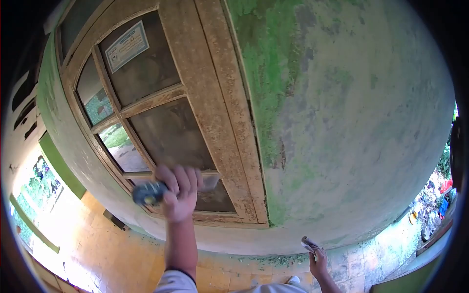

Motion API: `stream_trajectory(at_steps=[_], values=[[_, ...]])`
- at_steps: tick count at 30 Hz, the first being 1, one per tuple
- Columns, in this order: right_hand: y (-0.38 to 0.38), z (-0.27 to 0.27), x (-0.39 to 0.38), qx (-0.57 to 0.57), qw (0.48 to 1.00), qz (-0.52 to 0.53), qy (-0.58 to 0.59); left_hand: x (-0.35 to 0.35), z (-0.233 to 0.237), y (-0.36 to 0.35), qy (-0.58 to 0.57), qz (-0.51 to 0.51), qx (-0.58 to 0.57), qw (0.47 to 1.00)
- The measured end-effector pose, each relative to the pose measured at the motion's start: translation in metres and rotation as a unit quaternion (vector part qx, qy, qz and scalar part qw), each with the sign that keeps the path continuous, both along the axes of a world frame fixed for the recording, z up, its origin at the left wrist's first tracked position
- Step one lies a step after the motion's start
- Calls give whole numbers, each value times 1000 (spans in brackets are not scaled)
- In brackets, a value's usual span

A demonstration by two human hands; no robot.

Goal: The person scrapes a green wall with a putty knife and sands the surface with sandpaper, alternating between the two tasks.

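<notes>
My left hand (181, 190) is closed around the dark handle of a scraper (148, 193), raised in front of the lower window panes. Motion blurs the hand and tool; a pale flat blade shows on the far side of the fist. Behind it stands the worn wooden window frame (224, 107), its paint patchy. Lower and to the right, my right hand (319, 261) grips a folded greyish sheet (308, 243) by one end, apart from the wall. The sheet's exact kind is too small to make out.
A wall (361, 122) with peeling green paint curves right of the window. A paper sticker (127, 46) is on the upper pane. Paint flakes (283, 260) lie along the wall's foot on the tiled floor (220, 266). A heap of mixed items (430, 205) stands far right.
</notes>
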State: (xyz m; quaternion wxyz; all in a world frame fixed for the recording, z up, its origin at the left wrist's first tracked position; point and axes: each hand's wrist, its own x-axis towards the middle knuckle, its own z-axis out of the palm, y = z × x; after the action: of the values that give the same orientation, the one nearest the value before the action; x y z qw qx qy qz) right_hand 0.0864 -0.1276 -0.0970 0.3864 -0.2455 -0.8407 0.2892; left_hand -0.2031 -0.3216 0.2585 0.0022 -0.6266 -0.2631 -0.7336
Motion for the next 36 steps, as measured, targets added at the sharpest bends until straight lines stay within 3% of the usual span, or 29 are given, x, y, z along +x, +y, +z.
stream_trajectory(at_steps=[1, 3, 5, 7, 10, 18, 24, 34, 36], values=[[4, 0, 6, -1, 1000, 1, -2, 4, 15, 15, 21, -6, 18, 1000], [12, 2, 24, -194, 978, -31, -67, 14, 25, 46, 27, -20, 12, 999], [25, 9, 31, -175, 984, -30, -36, 19, 31, 64, 34, -30, 5, 999], [39, 19, 32, -156, 987, -27, 0, 19, 39, 78, 108, 20, 36, 993], [56, 31, 36, -159, 986, -39, 44, 17, 77, 90, 43, -30, 128, 990], [94, 7, 58, -174, 983, -47, 22, 6, 163, 118, 158, -68, 69, 983], [116, 1, 53, -181, 983, -3, 29, 0, 173, 151, 153, -25, -33, 987], [131, 1, 19, -188, 982, 23, 19, -4, 185, 150, 174, -10, -83, 981], [132, -2, 13, -194, 980, 28, 25, -8, 197, 142, 144, -104, -46, 983]])
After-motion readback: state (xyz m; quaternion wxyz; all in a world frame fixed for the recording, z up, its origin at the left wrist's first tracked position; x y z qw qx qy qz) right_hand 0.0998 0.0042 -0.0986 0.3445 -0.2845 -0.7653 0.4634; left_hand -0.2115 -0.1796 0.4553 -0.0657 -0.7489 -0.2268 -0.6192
